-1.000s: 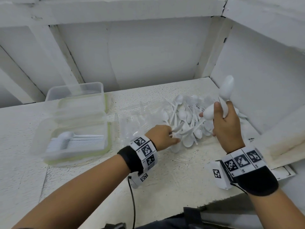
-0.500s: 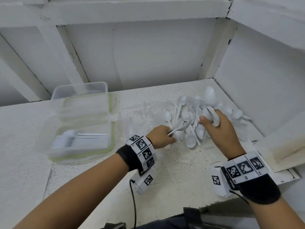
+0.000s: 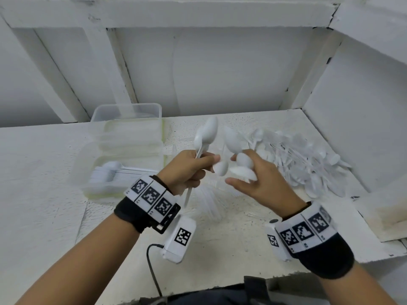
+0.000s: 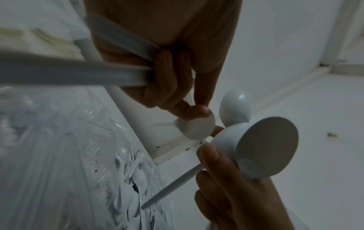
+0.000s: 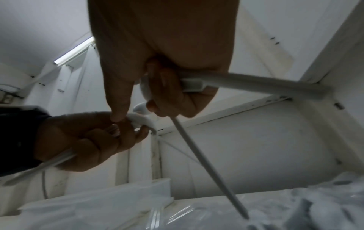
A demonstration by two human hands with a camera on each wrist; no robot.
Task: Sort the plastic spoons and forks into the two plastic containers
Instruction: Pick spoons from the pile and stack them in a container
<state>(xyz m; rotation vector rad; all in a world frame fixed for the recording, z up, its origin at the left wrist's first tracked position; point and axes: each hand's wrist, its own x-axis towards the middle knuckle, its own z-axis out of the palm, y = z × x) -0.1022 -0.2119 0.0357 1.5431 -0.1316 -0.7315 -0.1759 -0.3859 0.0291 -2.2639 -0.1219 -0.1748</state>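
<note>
Both hands are raised above the table and meet at the middle. My left hand (image 3: 209,164) grips white plastic spoons (image 3: 207,133) by the handles, bowls up, and its fingertips (image 4: 197,112) pinch the bowl of another spoon (image 4: 197,127). My right hand (image 3: 233,170) holds several spoons (image 3: 243,161), whose bowls (image 4: 265,147) fan out close to the left hand. A clear container (image 3: 88,186) at left has spoons (image 3: 110,175) lying in it. A second clear container (image 3: 125,111) stands behind it.
A pile of white spoons (image 3: 308,155) lies at the right, against the white wall (image 3: 352,128). Clear plastic forks (image 3: 209,201) are scattered on the table under the hands. White walls close the back and right. The table's front edge (image 3: 220,280) is near my body.
Both hands have risen from the pile and moved left. The left hand now holds spoons upright. The right hand has brought its spoons over to the left hand.
</note>
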